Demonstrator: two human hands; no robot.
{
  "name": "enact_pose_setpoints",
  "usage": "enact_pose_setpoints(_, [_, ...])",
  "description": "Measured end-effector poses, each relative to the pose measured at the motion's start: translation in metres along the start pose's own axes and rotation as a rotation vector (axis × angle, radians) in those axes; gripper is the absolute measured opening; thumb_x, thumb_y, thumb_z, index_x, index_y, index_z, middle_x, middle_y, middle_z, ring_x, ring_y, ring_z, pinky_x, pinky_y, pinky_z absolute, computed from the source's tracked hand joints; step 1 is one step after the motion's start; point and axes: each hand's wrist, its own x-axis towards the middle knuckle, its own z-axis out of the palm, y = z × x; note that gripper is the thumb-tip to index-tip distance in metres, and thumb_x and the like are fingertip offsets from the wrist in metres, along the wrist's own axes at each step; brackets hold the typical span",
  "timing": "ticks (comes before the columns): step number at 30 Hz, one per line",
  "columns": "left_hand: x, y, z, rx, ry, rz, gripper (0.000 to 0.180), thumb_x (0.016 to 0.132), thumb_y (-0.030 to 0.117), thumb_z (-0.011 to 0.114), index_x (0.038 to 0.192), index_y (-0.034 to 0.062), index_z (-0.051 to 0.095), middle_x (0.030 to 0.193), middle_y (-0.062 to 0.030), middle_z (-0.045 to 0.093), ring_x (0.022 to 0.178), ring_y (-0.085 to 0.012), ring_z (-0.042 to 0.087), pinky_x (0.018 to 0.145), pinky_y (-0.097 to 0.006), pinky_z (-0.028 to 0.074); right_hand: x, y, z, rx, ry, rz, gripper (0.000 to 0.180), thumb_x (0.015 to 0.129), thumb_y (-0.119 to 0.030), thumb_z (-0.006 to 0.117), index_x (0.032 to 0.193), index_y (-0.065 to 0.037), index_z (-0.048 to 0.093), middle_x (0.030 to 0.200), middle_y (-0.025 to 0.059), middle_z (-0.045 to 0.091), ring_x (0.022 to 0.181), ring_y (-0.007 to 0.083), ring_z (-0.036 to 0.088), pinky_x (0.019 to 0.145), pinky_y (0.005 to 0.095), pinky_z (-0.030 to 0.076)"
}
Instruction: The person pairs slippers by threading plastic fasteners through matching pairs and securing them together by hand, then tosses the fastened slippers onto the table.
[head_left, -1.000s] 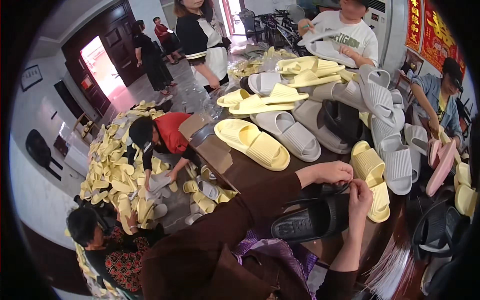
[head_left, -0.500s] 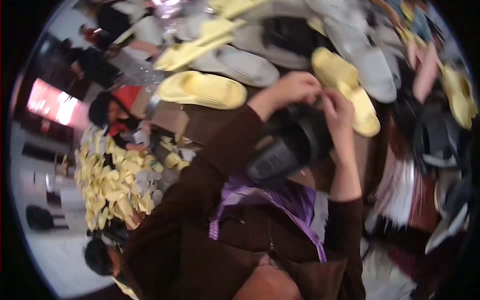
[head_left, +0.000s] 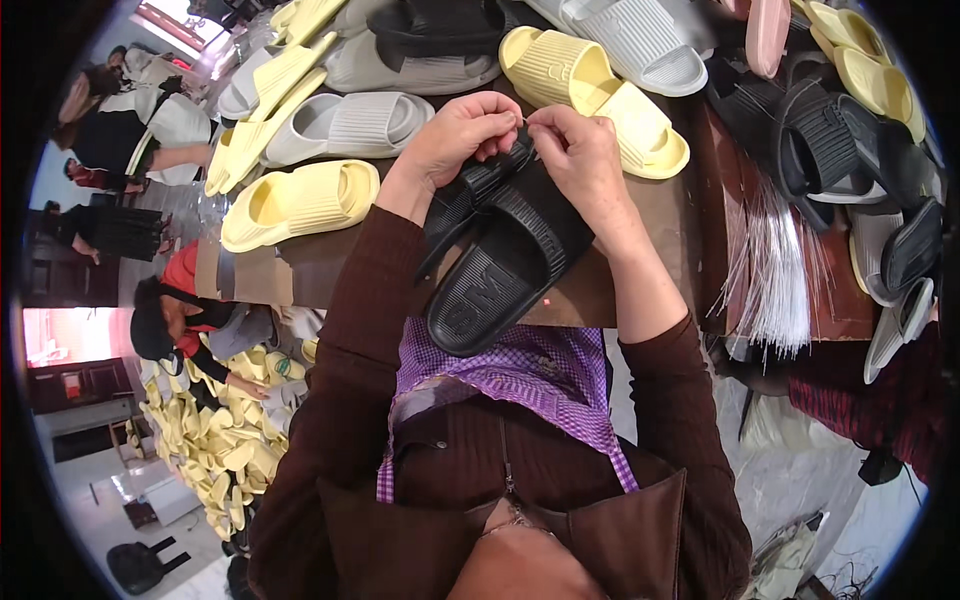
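Two black slide slippers [head_left: 490, 270] lie together at the table edge in front of me, one partly over the other. Raised lettering marks the upper one's footbed. At their far end, my left hand [head_left: 460, 135] pinches with thumb and forefinger. My right hand [head_left: 585, 165] is also pinched, its fingertips almost meeting the left's. Whatever is between the fingertips is too thin to make out. Just beyond my right hand lie yellow slides [head_left: 635, 125]. Grey slides [head_left: 350, 125] and another yellow slide [head_left: 300, 205] sit left of my left hand.
A bundle of thin white strands [head_left: 765, 270] hangs over the brown table [head_left: 665, 235] on the right. Black slides [head_left: 815, 135] are piled beyond it. At left, a person in red and black [head_left: 180, 310] reaches toward a heap of yellow slippers [head_left: 215, 430].
The view has turned and steadied from a blur. My hands remain pinched close together at the far end of the black slides, which now show clearly as two.
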Motion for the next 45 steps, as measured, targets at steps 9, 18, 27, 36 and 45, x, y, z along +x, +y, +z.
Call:
enact_pose_setpoints(9, [-0.001, 0.001, 0.001, 0.024, 0.014, 0.013, 0.011, 0.089, 0.017, 0.056, 0.092, 0.0074, 0.06, 0.071, 0.0042, 0.056, 0.06, -0.0013, 0.047, 0.052, -0.014, 0.034, 0.001, 0.002, 0.003, 0.018, 0.006, 0.014, 0.007, 0.077, -0.005, 0.063, 0.082, 0.0, 0.065, 0.06, 0.0115, 0.061, 0.051, 0.0191, 0.058, 0.054, 0.0282, 0.046])
enact_pose_setpoints(18, [-0.002, 0.0, 0.006, 0.013, 0.062, 0.079, 0.008, 0.085, 0.012, 0.058, 0.089, 0.005, 0.06, 0.072, 0.0004, 0.061, 0.056, -0.0014, 0.046, 0.049, -0.015, 0.036, 0.001, 0.0, 0.003, 0.006, -0.002, 0.033, 0.007, 0.077, -0.005, 0.063, 0.081, 0.0, 0.065, 0.059, 0.0106, 0.06, 0.051, 0.0185, 0.057, 0.053, 0.0278, 0.046])
enact_pose_setpoints(27, [-0.005, -0.002, 0.014, 0.074, 0.15, 0.15, 0.01, 0.086, 0.014, 0.059, 0.091, 0.0062, 0.061, 0.075, 0.0013, 0.062, 0.057, -0.0006, 0.045, 0.05, -0.014, 0.035, -0.001, -0.004, 0.003, -0.012, -0.006, 0.058, 0.008, 0.077, -0.006, 0.064, 0.082, -0.001, 0.066, 0.062, 0.0093, 0.061, 0.055, 0.0176, 0.057, 0.057, 0.029, 0.046])
enact_pose_setpoints(36, [-0.006, -0.002, 0.014, 0.063, 0.167, 0.176, 0.009, 0.085, 0.012, 0.059, 0.09, 0.0042, 0.062, 0.076, -0.0002, 0.063, 0.064, -0.0023, 0.052, 0.055, -0.015, 0.039, -0.001, -0.005, 0.003, -0.034, -0.005, 0.079, 0.008, 0.077, -0.007, 0.064, 0.083, -0.003, 0.066, 0.064, 0.0073, 0.062, 0.059, 0.0169, 0.054, 0.062, 0.0291, 0.045])
enact_pose_setpoints(45, [-0.007, -0.005, 0.014, 0.081, 0.184, 0.195, 0.013, 0.087, 0.013, 0.059, 0.096, 0.0051, 0.063, 0.077, 0.002, 0.063, 0.059, 0.0, 0.046, 0.051, -0.013, 0.037, -0.002, -0.001, 0.007, -0.029, -0.012, 0.074, 0.007, 0.078, -0.007, 0.064, 0.083, -0.004, 0.066, 0.064, 0.0058, 0.061, 0.059, 0.0149, 0.053, 0.06, 0.0278, 0.043])
